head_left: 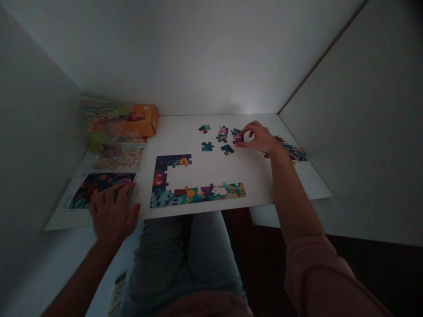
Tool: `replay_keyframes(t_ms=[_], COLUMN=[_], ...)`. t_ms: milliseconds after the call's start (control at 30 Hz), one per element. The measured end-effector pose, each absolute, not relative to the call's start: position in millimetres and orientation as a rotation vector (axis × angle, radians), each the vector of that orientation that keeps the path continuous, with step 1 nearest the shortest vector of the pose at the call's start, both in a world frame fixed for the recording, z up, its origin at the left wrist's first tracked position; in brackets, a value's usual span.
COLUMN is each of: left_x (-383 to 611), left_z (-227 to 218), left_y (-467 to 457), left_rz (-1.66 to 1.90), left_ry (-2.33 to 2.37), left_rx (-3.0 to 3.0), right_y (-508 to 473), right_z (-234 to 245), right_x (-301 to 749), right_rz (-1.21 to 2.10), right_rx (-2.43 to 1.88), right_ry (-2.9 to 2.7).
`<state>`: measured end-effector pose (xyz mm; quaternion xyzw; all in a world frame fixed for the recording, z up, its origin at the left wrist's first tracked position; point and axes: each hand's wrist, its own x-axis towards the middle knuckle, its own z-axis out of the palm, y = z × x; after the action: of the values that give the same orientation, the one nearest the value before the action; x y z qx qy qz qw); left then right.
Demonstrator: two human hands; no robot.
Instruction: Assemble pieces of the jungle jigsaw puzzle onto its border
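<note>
My right hand [259, 138] is at the back right of the white table, thumb and index finger pinching the edges of a purple puzzle piece [237, 139]. Several loose pieces lie to its left, among them a blue one [207, 146] and a dark one [227, 149]. Nearer to me is a partly joined puzzle border [198, 194], with a left side, a bottom row with a white rabbit, and a short top stretch. My left hand [114, 211] lies open, fingers spread, over the lower right part of a dark printed picture [99, 187] at the table's left.
An orange box [145, 121] stands at the back left, beside blurred clear plastic packaging [109, 121]. A heap of puzzle pieces [295, 152] lies at the right, partly behind my right forearm. White walls [211, 57] close off the back and sides. My legs are below the table's front edge.
</note>
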<state>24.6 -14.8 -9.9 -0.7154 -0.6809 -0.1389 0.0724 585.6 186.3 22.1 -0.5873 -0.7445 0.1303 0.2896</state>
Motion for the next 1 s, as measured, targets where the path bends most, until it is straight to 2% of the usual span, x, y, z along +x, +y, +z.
replay_keyframes(t_ms=[200, 333, 500, 733, 1000], left_x=[20, 18, 21, 22, 26], left_z=[-14, -15, -10, -9, -8], left_y=[-17, -18, -17, -17, -17], left_rz=[-0.429, -0.432, -0.369, -0.359, -0.378], left_ry=[-2.039, -2.022, -2.050, -2.045, -2.068], left_rx=[-2.142, -2.149, -2.149, -2.124, -2.097], right_y=[201, 203, 198, 192, 193], right_z=[-6, -15, -13, -6, -8], right_x=[602, 599, 583, 563, 554], right_rz=[0.491, 0.411, 0.362, 0.565, 0.465], right_rx=[-1.593, -1.616, -1.573, -1.406, -1.444], right_ry=[-2.000, -2.044, -2.057, -2.221, -2.204])
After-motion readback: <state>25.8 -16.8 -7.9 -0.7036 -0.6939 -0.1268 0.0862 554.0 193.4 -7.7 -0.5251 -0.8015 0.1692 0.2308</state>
